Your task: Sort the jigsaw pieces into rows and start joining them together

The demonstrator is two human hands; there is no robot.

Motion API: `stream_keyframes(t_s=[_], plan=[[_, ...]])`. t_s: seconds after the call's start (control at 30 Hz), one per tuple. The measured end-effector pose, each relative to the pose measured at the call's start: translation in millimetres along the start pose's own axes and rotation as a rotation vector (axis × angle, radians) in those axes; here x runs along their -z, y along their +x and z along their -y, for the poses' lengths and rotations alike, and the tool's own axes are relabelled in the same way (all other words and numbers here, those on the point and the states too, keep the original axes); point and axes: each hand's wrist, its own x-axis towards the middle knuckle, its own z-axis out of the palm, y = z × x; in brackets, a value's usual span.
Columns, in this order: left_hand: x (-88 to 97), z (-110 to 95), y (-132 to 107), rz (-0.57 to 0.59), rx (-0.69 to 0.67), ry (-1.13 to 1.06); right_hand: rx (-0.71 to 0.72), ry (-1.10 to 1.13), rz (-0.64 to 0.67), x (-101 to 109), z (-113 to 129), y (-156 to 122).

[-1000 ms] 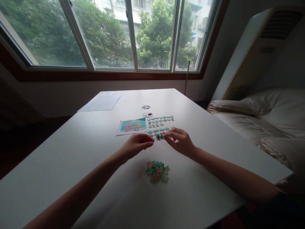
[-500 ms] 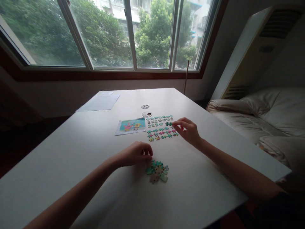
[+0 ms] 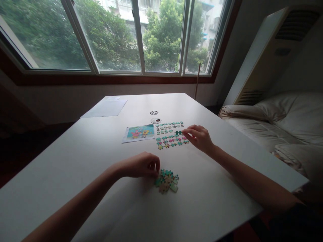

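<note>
My right hand (image 3: 200, 138) pinches a dark green puzzle piece (image 3: 178, 132) between thumb and fingertips, just over the right side of the laid-out puzzle pieces (image 3: 165, 138). Those lie in several short rows, with teal, pink and yellow showing. Nearer to me, a loose heap of puzzle pieces (image 3: 167, 182) shows green faces and plain tan backs. My left hand (image 3: 145, 164) is at the heap's left edge, its fingers curled in and closed. Whatever may be between those fingertips is hidden.
Left of the rows lies a cartoon picture sheet (image 3: 140, 133). Two round table inserts (image 3: 155, 120) sit behind it. A pale sheet (image 3: 106, 108) rests at the far left corner of the white table (image 3: 106, 208). A cream sofa (image 3: 285, 111) stands to the right.
My left hand has drawn slightly left and down along the heap's edge, its fingers curling more. The green piece in my right hand has lowered a little toward the rows.
</note>
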Motion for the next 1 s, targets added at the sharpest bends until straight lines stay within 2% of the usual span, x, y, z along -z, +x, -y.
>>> stream_keyframes(t_s=[0.07, 0.17, 0.33, 0.43, 0.53, 0.8, 1.0], plan=[[-0.7, 1, 0, -0.004, -0.003, -0.002, -0.039, 0.015, 0.046, 0, -2, 0], [-1.8, 3, 0, -0.020, -0.008, 0.000, -0.181, 0.051, 0.180, 0, -12, 1], [-2.1, 1, 0, -0.028, 0.008, 0.002, -0.361, 0.168, 0.447, 1, -52, -6], [-1.3, -2, -1, -0.030, 0.019, 0.005, -0.484, 0.205, 0.555, 0, -75, -15], [-0.8, -3, -1, -0.029, 0.024, 0.007, -0.563, 0.254, 0.636, -1, -88, -24], [-1.8, -1, 0, -0.030, 0.021, 0.020, -0.540, 0.286, 0.647, -3, -94, -28], [-2.4, -1, 0, -0.029, 0.025, 0.011, -0.527, 0.147, 0.551, -8, -91, -31]])
